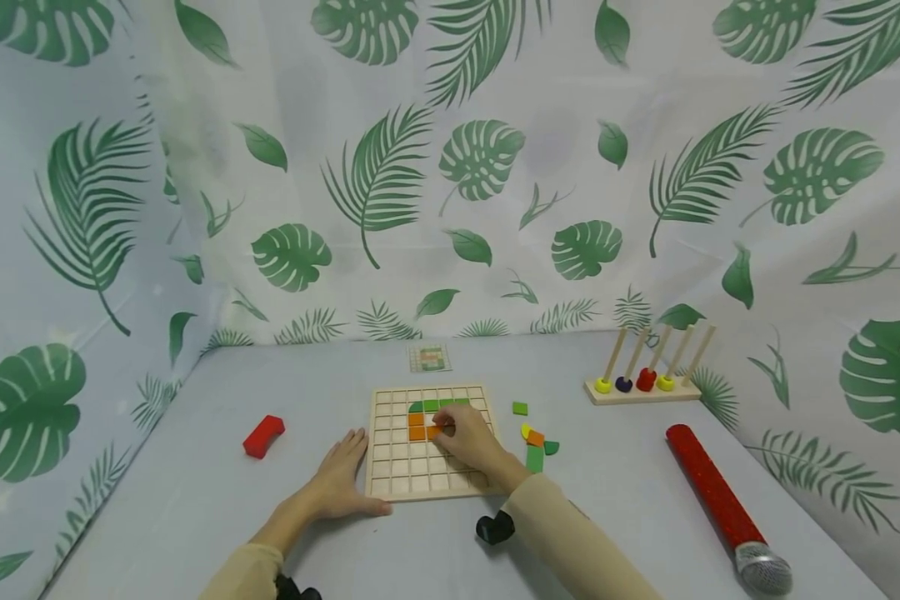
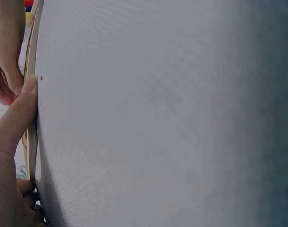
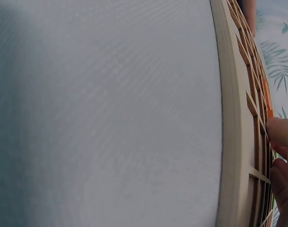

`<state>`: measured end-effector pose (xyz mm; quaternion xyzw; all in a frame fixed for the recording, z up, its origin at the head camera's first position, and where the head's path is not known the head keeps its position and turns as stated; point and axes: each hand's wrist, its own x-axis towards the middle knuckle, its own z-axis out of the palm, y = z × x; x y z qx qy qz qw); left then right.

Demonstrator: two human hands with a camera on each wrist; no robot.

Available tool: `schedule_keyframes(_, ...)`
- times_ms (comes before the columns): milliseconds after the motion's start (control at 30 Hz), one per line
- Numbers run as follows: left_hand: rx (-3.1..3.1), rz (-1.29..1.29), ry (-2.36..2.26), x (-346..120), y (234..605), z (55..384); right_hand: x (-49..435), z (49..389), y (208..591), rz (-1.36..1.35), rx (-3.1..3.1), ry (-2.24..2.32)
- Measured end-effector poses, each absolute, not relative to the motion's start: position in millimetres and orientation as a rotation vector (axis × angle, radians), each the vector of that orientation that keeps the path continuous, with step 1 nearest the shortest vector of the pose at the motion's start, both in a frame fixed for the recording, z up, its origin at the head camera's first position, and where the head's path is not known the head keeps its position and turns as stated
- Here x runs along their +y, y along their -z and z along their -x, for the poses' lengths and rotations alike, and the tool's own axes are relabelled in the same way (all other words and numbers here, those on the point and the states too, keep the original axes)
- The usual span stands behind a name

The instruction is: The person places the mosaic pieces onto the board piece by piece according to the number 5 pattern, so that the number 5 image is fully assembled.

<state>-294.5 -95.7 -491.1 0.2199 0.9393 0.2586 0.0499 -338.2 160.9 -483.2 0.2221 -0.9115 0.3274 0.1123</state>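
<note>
A wooden grid board [image 1: 390, 475] lies on the table with a partial pattern of tiles set in it. Along the pattern's top run green tiles [image 1: 431, 406], and at its left sit orange square tiles [image 1: 417, 426]. My right hand [image 1: 471, 437] reaches over the board, thumb and fingers bent together at an orange tile [image 3: 269, 113] beside the others; the fingers partly hide it. My left hand [image 1: 341, 479] rests against the board's left side, fingers extended along the edge and thumb at the near left corner. In the left wrist view the thumb [image 2: 21, 111] lies along the board's edge.
Loose green, yellow and orange pieces [image 1: 536, 457] lie right of the board. Behind it is a small pattern card [image 1: 429, 358]. A red block [image 1: 263, 436] lies left; a peg stand with beads [image 1: 645, 393] and a red microphone [image 1: 720, 496] are at right.
</note>
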Motion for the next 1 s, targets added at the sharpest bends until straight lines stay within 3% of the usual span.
schedule_keyframes(567,2.865,-0.69,-0.806,-96,493,294,165,335,478,-0.606,-2.686,-1.085)
schedule_keyframes(1000,2.859,-0.679,-0.799,-95,492,294,217,328,474,-0.47,-2.606,-1.146)
